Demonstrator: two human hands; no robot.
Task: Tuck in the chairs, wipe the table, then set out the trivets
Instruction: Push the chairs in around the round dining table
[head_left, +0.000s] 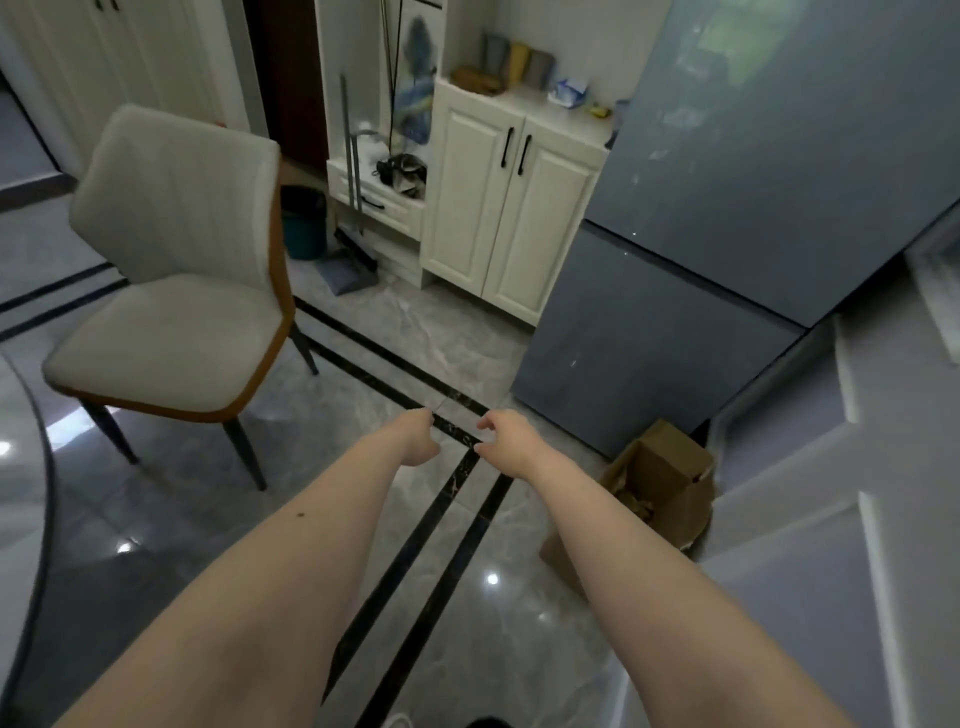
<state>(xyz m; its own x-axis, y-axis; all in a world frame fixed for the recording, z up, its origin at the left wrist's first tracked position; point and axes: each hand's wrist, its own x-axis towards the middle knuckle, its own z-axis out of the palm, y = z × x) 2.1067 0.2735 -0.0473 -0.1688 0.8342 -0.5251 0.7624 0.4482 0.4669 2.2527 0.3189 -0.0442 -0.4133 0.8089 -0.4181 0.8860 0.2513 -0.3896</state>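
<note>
From the head camera I see a glossy grey marble-look tile floor (467, 613) crossed by paired black inlay strips, with ceiling lights glinting off it. At the far left edge curves the dark, polished rim of a round table (36, 467). Well apart from it stands the cream upholstered dining chair with a tan leather-look shell and slim black metal legs (171, 291), its seat facing the table, not tucked in.

Both my bare arms reach out over the floor. My left hand (418, 441) hangs with loosely curled fingers and has hold of nothing. My right hand (506, 441) is half open, fingers bent and spread, also holding nothing. The two hands are near each other, not touching.

Behind stands a cream panelled two-door cabinet with black bar handles (511, 208); on top sit what look like several tumblers, too blurred to be sure. To its right rises a tall matte blue-grey refrigerator (727, 208). At its foot a brown cardboard box (660, 488) lies open, with crumpled brown scraps inside. A dark teal round bin (304, 223) sits behind the chair, its contents hidden.
</note>
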